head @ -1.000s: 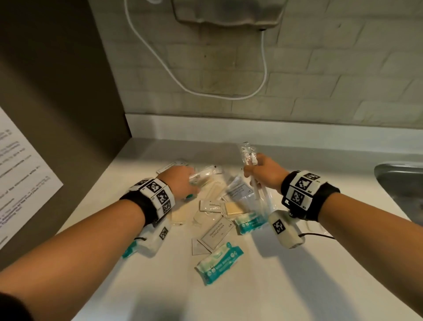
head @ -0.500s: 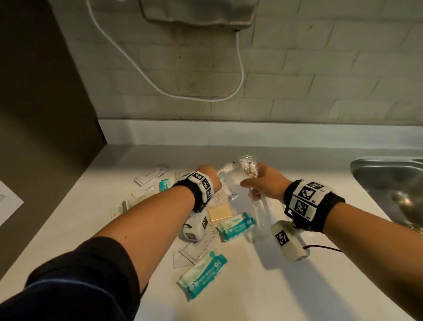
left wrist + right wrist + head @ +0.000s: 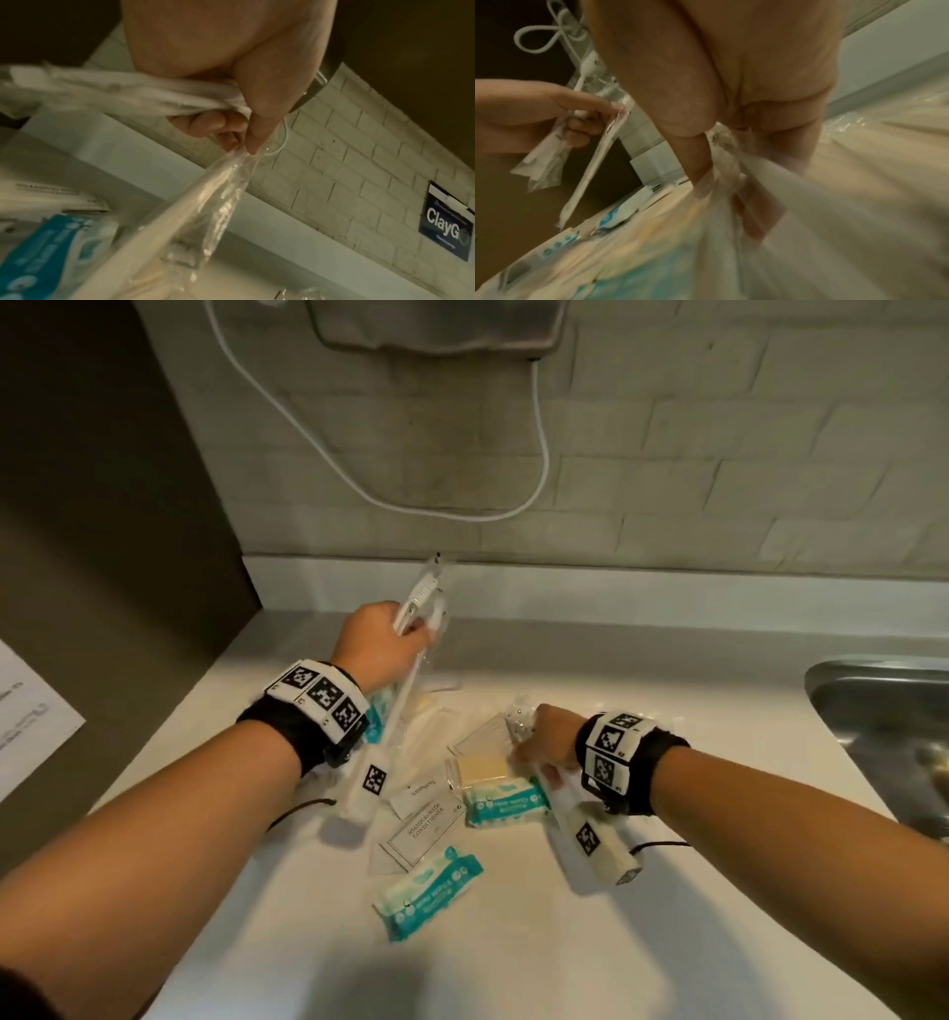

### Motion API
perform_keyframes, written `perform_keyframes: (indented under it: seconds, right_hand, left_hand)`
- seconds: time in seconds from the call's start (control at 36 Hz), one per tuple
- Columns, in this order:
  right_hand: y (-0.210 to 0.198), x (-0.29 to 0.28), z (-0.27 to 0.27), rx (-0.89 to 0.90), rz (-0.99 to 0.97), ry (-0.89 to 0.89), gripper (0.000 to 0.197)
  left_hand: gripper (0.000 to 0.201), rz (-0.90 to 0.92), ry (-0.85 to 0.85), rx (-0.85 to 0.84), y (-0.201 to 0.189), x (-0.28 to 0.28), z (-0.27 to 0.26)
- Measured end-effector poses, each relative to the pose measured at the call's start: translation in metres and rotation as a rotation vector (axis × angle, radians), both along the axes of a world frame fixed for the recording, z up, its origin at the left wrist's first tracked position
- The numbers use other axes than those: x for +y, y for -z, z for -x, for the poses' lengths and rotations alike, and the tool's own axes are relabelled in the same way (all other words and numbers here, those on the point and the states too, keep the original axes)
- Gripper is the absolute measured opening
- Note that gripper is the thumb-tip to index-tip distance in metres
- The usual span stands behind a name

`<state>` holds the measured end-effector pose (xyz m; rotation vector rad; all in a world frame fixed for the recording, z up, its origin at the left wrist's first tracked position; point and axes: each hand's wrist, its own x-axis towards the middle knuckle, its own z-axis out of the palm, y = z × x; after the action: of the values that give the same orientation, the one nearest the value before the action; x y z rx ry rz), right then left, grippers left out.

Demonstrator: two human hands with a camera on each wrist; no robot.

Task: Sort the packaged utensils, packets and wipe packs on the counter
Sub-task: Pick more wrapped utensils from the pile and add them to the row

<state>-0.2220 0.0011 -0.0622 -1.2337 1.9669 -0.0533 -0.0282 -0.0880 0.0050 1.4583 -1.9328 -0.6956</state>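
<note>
My left hand (image 3: 405, 634) is raised over the back of the counter and grips a bundle of clear-wrapped utensils (image 3: 411, 670), one with a white brush head on top. The left wrist view shows that hand (image 3: 239, 130) closed round white wrapped pieces and a long clear-wrapped utensil (image 3: 195, 213). My right hand (image 3: 534, 742) is down on the pile and pinches a crinkled clear pack (image 3: 517, 719); its fingers (image 3: 703, 172) look blurred. Teal wipe packs (image 3: 506, 806) (image 3: 426, 891), a shampoo packet (image 3: 423, 829), a toothpaste packet (image 3: 416, 791) and a yellow soap packet (image 3: 480, 767) lie on the white counter (image 3: 667, 942).
A steel sink (image 3: 883, 711) sits at the right edge. A brick wall with a hanging white cable (image 3: 542, 454) stands behind. A dark side panel with a paper sheet (image 3: 31, 742) closes the left. Another teal wipe pack (image 3: 377, 719) lies under my left wrist.
The left hand has lifted up and back with the wrapped utensils in it. The right hand, which held a wrapped utensil up, has dropped onto the pile and taken hold of a clear pack.
</note>
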Motion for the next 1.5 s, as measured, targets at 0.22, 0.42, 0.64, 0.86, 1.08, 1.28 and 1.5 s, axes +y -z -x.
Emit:
perform_keyframes:
  seconds: [0.22, 0.42, 0.64, 0.86, 1.08, 1.28, 1.5]
  right_hand:
    - [0.005, -0.01, -0.027, -0.087, 0.051, -0.035, 0.067]
    - [0.005, -0.026, -0.074, -0.075, 0.125, -0.11, 0.06]
    - [0.0, -0.038, -0.085, -0.206, 0.197, -0.037, 0.061]
    - [-0.006, -0.03, -0.023, -0.138, 0.298, 0.205, 0.067]
    - [-0.008, -0.02, 0.013, -0.022, 0.311, 0.25, 0.067]
    - [-0.001, -0.008, 0.036, -0.01, 0.433, 0.314, 0.077]
    - [-0.015, 0.013, 0.037, 0.018, 0.5, 0.176, 0.061]
  left_hand:
    - [0.016, -0.14, 0.104, -0.066, 0.021, 0.034, -0.029]
    - [0.012, -0.168, 0.03, -0.001, 0.029, 0.036, -0.057]
    - [0.011, -0.181, 0.005, 0.011, 0.029, 0.032, -0.065]
    - [0.019, -0.154, 0.09, 0.044, 0.025, 0.028, -0.029]
    - [0.017, -0.095, 0.206, 0.002, 0.011, 0.022, 0.02]
    - [0.017, -0.205, 0.277, -0.075, 0.032, 0.015, 0.066]
    - [0.037, -0.335, 0.309, -0.151, 0.048, 0.024, 0.094]
